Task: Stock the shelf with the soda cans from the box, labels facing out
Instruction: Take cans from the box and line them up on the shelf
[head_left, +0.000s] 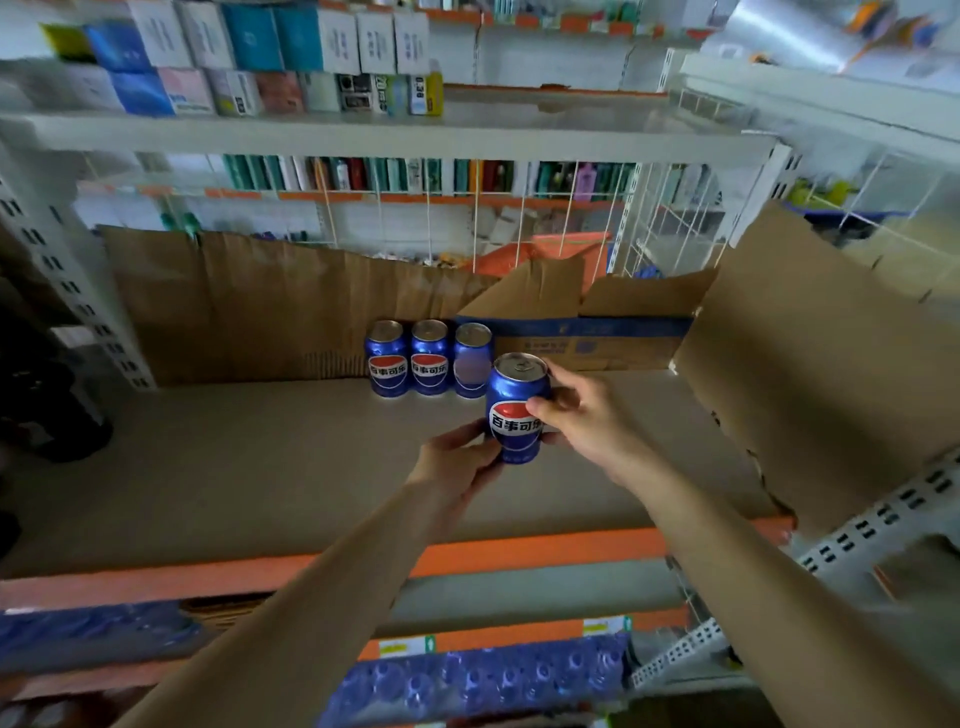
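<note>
**Operator Body: Visible Features**

Two forearms enter from the lower edge of the head view. Both are bare from the frame edge to the wrist; no sleeve, cuff or glove covers them. The left hand (457, 462) and the right hand (576, 410) are likewise uncovered. No ring, watch, strap or band shows on either wrist or on the visible fingers (540, 405). Fingernails are short and unpainted where discernible.

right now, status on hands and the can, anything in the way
Left hand and right hand both grip blue soda can, label out. Three cans shelved behind. Cardboard box at right rear, path open.
</note>
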